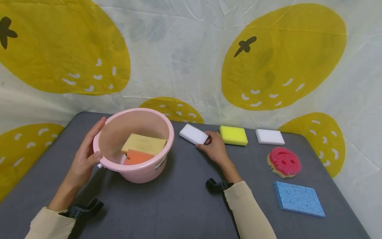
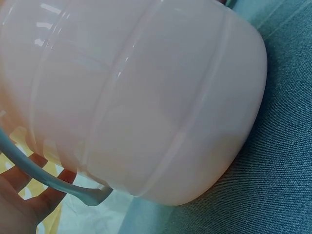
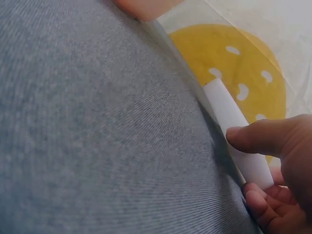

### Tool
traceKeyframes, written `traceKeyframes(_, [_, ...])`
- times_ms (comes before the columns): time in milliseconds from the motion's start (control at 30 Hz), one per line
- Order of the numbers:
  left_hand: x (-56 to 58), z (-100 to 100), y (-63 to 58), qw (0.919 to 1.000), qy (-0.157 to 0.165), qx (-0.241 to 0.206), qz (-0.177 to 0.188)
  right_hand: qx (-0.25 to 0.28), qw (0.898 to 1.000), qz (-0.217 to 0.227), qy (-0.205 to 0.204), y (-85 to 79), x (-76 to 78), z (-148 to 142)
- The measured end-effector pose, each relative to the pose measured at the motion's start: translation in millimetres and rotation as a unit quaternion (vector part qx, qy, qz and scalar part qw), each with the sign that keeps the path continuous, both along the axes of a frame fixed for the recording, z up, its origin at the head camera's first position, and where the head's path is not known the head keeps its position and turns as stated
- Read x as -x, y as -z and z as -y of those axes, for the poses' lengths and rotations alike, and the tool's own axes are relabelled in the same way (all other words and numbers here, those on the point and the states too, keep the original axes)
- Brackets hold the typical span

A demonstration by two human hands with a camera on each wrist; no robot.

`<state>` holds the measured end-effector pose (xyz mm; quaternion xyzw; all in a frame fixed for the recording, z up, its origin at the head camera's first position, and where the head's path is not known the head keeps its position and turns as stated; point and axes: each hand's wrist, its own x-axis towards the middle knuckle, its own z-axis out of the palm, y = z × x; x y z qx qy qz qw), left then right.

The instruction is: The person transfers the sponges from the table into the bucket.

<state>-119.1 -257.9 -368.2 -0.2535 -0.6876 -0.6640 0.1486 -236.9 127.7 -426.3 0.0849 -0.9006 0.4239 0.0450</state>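
A pink bucket point(image 1: 134, 172) stands on the table at the left in the head view, with a beige sponge point(image 1: 144, 143) and an orange sponge point(image 1: 138, 157) inside. My left hand point(image 1: 85, 157) holds the bucket's left side, thumb at the rim and fingers along the outer wall. The left wrist view shows the bucket's handle point(image 2: 58, 183) by those fingers. To the right of the bucket, my right hand point(image 1: 216, 147) pinches a white sponge block point(image 1: 193, 133) by its near right end. In the right wrist view the thumb lies over the block point(image 3: 234, 117), fingers at its lower end.
Right of my right hand lie a yellow sponge point(image 1: 233, 135), another white block point(image 1: 270, 136), a pink round sponge with a face point(image 1: 285, 162) and a blue sponge point(image 1: 299, 199). A fruit-printed curtain point(image 1: 185, 49) hangs behind the dark grey table point(image 1: 167, 212).
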Motion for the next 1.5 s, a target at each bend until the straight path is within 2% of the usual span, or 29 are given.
traceKeyframes(200, [-0.5,-1,-1.5,0.9999,-0.006,0.008,0.012,0.033,0.999,0.003,-0.009,-6.1,-2.0,-2])
traceKeyframes(400, [0.3,-1,-0.5,1.0000,0.000,0.002,0.009,0.081,0.996,0.000,-0.031,-27.9,-8.5,-2])
traceKeyframes(733, [0.5,0,0.8,1.0000,0.003,-0.005,0.000,0.140,0.985,-0.070,-0.080,-65.3,-22.1,4])
traceKeyframes(1000, [0.4,-1,2.2,0.9999,0.006,-0.007,-0.006,0.147,0.977,-0.112,-0.108,-101.1,-34.5,14])
traceKeyframes(1233, [-0.3,0,4.1,0.9998,0.012,-0.005,-0.013,0.134,0.972,-0.120,-0.150,-134.4,-57.3,30])
traceKeyframes(1300, [-0.1,0,4.2,0.9999,0.010,-0.003,-0.012,0.122,0.972,-0.124,-0.157,-134.8,-56.6,32])
traceKeyframes(1500, [0.5,0,3.9,1.0000,0.006,0.001,-0.007,0.111,0.967,-0.139,-0.181,-120.4,-40.5,38])
